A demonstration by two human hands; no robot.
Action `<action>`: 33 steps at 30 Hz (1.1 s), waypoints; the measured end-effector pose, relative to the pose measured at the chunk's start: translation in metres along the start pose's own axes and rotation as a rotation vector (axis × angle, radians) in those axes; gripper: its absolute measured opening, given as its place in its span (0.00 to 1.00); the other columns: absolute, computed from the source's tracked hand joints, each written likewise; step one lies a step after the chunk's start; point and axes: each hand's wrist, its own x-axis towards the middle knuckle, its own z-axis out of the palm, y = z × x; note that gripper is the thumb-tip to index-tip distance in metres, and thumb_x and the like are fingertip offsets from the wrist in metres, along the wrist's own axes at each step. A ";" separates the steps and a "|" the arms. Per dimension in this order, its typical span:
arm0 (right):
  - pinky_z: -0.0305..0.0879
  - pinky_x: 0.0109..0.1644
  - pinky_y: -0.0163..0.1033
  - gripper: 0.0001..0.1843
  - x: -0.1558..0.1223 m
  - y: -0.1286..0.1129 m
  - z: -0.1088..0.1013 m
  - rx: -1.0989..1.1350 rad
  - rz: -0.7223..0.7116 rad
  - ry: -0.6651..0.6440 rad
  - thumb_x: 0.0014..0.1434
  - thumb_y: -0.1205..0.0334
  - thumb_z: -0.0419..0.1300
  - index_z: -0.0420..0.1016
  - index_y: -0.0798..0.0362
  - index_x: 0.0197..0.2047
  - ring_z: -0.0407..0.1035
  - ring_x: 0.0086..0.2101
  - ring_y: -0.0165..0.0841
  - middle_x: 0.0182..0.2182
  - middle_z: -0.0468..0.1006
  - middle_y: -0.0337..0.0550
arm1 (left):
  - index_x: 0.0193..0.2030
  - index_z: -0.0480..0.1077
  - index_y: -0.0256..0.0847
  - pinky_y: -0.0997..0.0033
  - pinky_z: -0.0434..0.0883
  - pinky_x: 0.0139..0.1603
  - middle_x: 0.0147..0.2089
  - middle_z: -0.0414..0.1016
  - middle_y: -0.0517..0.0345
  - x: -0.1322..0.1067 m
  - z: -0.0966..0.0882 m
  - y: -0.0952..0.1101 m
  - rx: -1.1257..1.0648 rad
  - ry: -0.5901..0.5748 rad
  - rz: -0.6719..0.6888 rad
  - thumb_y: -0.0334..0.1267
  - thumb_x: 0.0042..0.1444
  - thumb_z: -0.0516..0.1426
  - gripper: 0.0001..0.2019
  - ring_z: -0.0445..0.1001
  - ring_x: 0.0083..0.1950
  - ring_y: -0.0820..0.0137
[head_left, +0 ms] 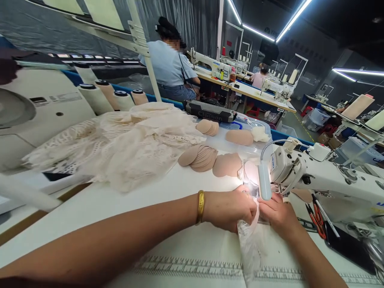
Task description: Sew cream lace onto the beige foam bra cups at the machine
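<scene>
My left hand (232, 208) is closed on a strip of white lace fabric (250, 248), which hangs down from it over the table's near side. Close by on the right, my right hand (277, 212) has its fingers at the same fabric, just under the head of a white sewing machine (282, 164). A small lamp (264, 180) on a bendy neck lights this spot and hides part of the needle area. Beyond my hands lie fanned beige oval pads (201, 158) and a further beige pad stack (228, 165).
A heap of cream lace (144, 136) covers the left of the table. Thread cones (96, 98) stand behind it. Orange-handled scissors (318, 220) and a dark phone-like slab (348, 246) lie at right. A clear plastic tray (222, 140) holds more pads. A co-worker (168, 64) sits ahead.
</scene>
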 end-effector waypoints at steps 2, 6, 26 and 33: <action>0.63 0.36 0.36 0.20 -0.005 -0.001 -0.003 0.085 -0.011 0.055 0.67 0.81 0.50 0.77 0.50 0.47 0.72 0.43 0.34 0.42 0.85 0.42 | 0.24 0.73 0.44 0.62 0.65 0.47 0.30 0.76 0.61 -0.001 0.000 -0.001 -0.044 -0.053 0.024 0.29 0.50 0.65 0.09 0.70 0.33 0.68; 0.65 0.36 0.36 0.19 -0.009 -0.001 -0.011 0.185 0.007 0.007 0.64 0.81 0.52 0.77 0.51 0.47 0.72 0.41 0.35 0.42 0.85 0.42 | 0.26 0.74 0.44 0.63 0.64 0.45 0.30 0.75 0.59 -0.002 -0.007 0.003 -0.045 -0.140 0.039 0.29 0.54 0.62 0.08 0.68 0.32 0.68; 0.70 0.44 0.39 0.25 -0.018 0.003 0.003 -0.006 0.204 -0.081 0.63 0.78 0.53 0.78 0.46 0.55 0.74 0.47 0.41 0.47 0.84 0.42 | 0.27 0.72 0.41 0.58 0.60 0.46 0.35 0.81 0.63 0.002 -0.005 -0.003 -0.003 -0.094 0.013 0.29 0.56 0.66 0.09 0.71 0.32 0.71; 0.71 0.46 0.40 0.23 -0.017 0.003 0.003 0.032 0.215 -0.082 0.64 0.77 0.52 0.79 0.46 0.52 0.74 0.47 0.41 0.44 0.85 0.41 | 0.27 0.71 0.42 0.60 0.61 0.45 0.34 0.80 0.61 -0.001 -0.003 -0.008 -0.013 -0.075 0.028 0.31 0.57 0.64 0.10 0.70 0.31 0.70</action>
